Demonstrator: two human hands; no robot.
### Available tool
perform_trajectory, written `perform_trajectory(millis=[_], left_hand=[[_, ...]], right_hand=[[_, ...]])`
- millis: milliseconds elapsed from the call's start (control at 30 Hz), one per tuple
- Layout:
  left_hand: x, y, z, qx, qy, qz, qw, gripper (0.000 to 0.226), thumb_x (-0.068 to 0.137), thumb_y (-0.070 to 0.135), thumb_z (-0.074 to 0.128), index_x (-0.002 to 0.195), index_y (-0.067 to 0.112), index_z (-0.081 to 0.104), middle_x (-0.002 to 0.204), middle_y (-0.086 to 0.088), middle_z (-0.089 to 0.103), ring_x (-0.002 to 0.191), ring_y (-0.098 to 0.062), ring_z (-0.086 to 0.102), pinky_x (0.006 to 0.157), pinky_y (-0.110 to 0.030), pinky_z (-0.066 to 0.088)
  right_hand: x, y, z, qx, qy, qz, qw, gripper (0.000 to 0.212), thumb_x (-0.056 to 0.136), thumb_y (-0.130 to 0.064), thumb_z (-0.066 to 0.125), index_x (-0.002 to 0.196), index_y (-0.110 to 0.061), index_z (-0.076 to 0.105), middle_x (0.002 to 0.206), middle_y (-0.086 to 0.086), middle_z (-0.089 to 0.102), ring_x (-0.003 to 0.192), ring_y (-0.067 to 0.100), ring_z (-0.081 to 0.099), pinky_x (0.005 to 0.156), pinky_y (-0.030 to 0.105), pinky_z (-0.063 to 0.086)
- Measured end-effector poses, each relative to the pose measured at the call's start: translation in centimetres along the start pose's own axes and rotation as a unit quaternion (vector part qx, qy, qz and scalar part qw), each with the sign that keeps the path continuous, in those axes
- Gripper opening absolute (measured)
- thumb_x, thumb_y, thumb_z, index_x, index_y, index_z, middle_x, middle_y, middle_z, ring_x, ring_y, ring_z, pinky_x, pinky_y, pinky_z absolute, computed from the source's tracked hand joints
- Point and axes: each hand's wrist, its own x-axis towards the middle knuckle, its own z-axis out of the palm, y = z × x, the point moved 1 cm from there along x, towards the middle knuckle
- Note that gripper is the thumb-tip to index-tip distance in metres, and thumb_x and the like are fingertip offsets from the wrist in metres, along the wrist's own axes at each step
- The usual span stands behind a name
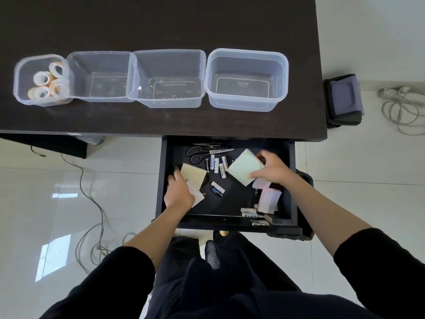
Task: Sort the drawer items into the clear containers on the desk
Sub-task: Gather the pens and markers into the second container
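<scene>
1. Your right hand [272,168] pinches a pale green pad of notes [245,168] by its right corner, near the drawer's [292,180] right wall. Held by one corner, it may fan open or slip onto the batteries [217,164] just beside it.
2. Your left hand [179,192] curls round a tan pad [193,174] at the drawer's left side, with a white sheet [197,195] partly under the hand. You may drag that sheet up with the pad.
3. Pink pads [268,199] lie under your right wrist, against the right wall; lifting carelessly could knock them about.
4. Scissors [202,153] lie at the drawer's back edge, close under the desk's [161,120] front edge. Keep your knuckles away from the blades and that overhang as you rise.
5. Four clear containers stand in a row on the desk, touching or nearly so. The leftmost container [19,88] holds tape rolls [47,81]; the other three look empty, so there's open room to drop into them.
6. Loose batteries roll easily; more rest along the drawer's front edge [248,211].
</scene>
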Motion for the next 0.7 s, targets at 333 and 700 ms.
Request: perform_trajectory(millis=[333,700], left_hand=[[0.2,3.6,-0.1,0.028,0.079,0.134,0.987,0.069,0.082,0.014,0.06,0.142,0.011,0.026,0.146,-0.011,0.025,0.134,-0.031,0.029,0.098,-0.042,0.046],[1.9,7.4,2.9,0.172,-0.049,0.257,0.95,0.068,0.085,0.024,0.056,0.145,0.015,0.024,0.151,-0.01,0.013,0.137,-0.032,0.024,0.118,-0.043,0.013]], right_hand=[[2.4,-0.1,0.7,0.183,0.217,0.053,0.957,0.055,0.078,-0.022,0.076,0.127,-0.009,0.053,0.125,0.006,0.059,0.11,0.02,0.057,0.092,0.028,0.042],[-1.1,0.6,5.0,-0.128,0.24,-0.234,0.933,0.031,0.08,-0.001,0.059,0.11,-0.008,0.065,0.111,0.01,0.06,0.101,0.032,0.058,0.075,0.045,0.054]])
